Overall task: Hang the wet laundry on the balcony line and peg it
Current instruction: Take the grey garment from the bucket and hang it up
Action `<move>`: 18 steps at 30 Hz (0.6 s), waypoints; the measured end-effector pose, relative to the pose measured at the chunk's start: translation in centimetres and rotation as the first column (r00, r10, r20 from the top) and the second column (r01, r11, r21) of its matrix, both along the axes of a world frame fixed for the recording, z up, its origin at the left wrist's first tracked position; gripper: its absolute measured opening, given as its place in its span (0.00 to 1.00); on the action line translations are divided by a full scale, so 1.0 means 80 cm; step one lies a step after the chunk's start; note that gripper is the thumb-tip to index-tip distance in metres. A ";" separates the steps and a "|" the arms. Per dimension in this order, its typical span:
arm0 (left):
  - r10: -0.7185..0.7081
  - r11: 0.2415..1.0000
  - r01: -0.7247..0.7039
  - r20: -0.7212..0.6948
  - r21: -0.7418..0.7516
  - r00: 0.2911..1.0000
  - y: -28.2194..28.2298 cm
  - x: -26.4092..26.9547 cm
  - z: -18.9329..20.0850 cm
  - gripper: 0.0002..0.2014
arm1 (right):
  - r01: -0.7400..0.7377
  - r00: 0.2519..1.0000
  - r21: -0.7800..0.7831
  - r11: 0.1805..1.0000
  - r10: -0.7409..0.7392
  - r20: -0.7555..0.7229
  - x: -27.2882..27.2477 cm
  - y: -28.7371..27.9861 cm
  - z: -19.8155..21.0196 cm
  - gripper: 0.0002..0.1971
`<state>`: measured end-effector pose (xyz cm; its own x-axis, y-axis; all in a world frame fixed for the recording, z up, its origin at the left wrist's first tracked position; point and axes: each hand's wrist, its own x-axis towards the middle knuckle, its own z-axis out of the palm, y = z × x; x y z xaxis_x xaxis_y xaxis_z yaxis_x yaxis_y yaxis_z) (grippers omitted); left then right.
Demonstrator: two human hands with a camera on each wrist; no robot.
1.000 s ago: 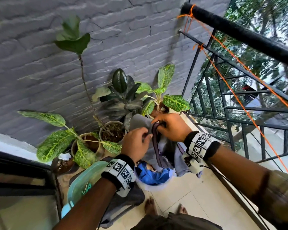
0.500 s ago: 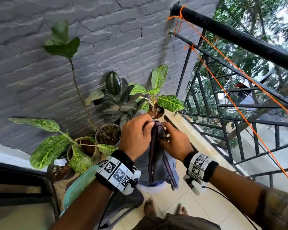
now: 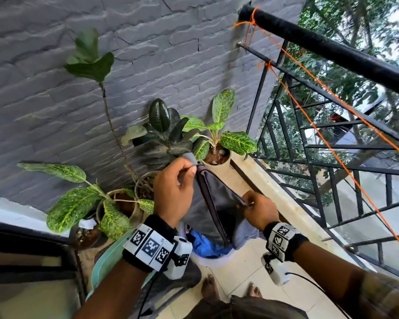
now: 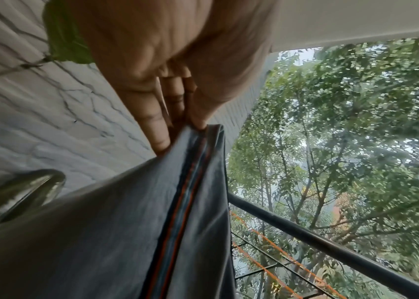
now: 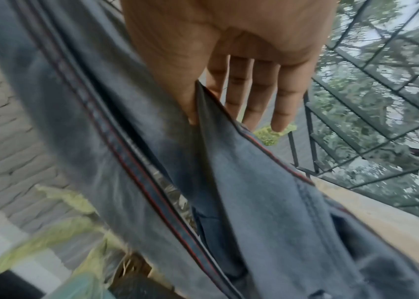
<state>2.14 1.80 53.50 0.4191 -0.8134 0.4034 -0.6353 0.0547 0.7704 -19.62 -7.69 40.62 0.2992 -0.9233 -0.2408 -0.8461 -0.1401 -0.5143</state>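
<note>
At nine o'clock of the grey garment [image 3: 219, 199], the left hand [image 3: 173, 192] pinches its top hem between thumb and fingers. At three o'clock, the right hand [image 3: 258, 210] pinches the lower edge. The orange line [image 3: 332, 148] runs along the railing [image 3: 327, 44] at two o'clock.

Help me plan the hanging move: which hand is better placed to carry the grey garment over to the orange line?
Probably the right hand. It pinches the grey garment on the railing side, nearer the orange line. The left hand grips the garment's upper edge over by the potted plants, farther from the line.
</note>
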 end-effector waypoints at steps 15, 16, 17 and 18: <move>-0.212 0.763 0.319 -0.248 0.563 0.945 0.049 -0.023 -0.125 0.20 | -0.089 0.986 0.142 0.986 0.067 0.153 0.036 -0.043 0.110 0.08; -0.279 0.745 0.427 -0.342 0.513 0.898 0.047 -0.035 -0.124 0.17 | -0.100 0.986 0.125 0.987 0.081 0.146 0.041 -0.041 0.115 0.08; -0.327 0.719 0.495 -0.392 0.487 0.860 0.046 -0.047 -0.129 0.16 | -0.098 0.985 0.119 0.988 0.079 0.156 0.045 -0.040 0.119 0.08; -0.353 0.695 0.543 -0.434 0.472 0.829 0.043 -0.057 -0.138 0.18 | -0.088 0.982 0.115 0.989 0.067 0.176 0.048 -0.041 0.123 0.08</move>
<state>-2.43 5.25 42.43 -0.0393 -0.9658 -0.2563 -0.3928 -0.2209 0.8927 -15.76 -10.99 50.45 0.4152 -0.8627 -0.2886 -0.7328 -0.1292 -0.6680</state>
